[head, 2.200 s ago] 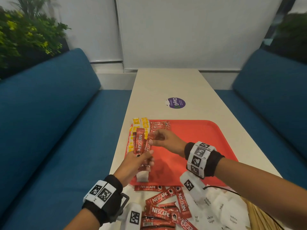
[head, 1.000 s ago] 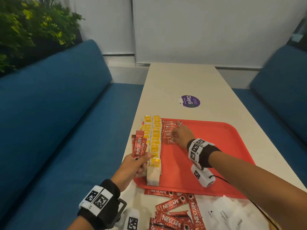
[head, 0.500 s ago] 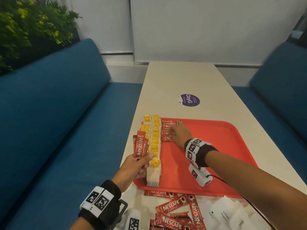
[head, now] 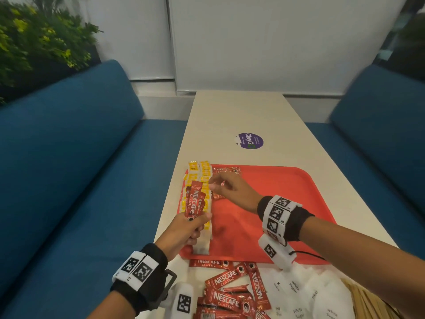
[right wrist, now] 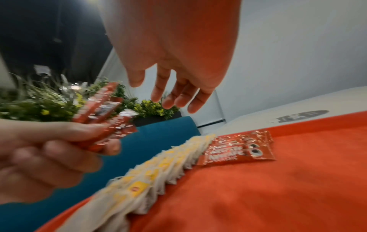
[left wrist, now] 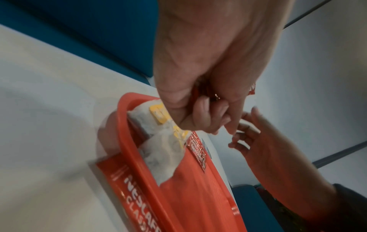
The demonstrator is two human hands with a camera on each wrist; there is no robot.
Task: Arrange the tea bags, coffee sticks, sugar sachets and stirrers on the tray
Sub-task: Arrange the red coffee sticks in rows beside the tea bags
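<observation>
your left hand (head: 181, 231) sits left of centre in the head view, low in the frame, fingers curled round a fan of coffee sticks (head: 194, 201) that stand nearly upright, long axis pointing up the frame. just right of them the tea bags (head: 204, 203) run in a column along the tray's left side, and the sticks already laid (right wrist: 238, 149) lie at the upper left of the tray (head: 287, 203), beside the top of that column. your right hand (head: 232, 192), at frame centre, is the nearer one to the fan: it hovers above the tray with fingers loosely spread and holding nothing, thumb and forefinger aimed left at the stick tops, close but apart. i'd judge the next pinch goes leftward onto one stick's top. spare sticks (head: 230, 293) and sugar sachets (head: 299, 295) wait at the bottom, off the tray.
</observation>
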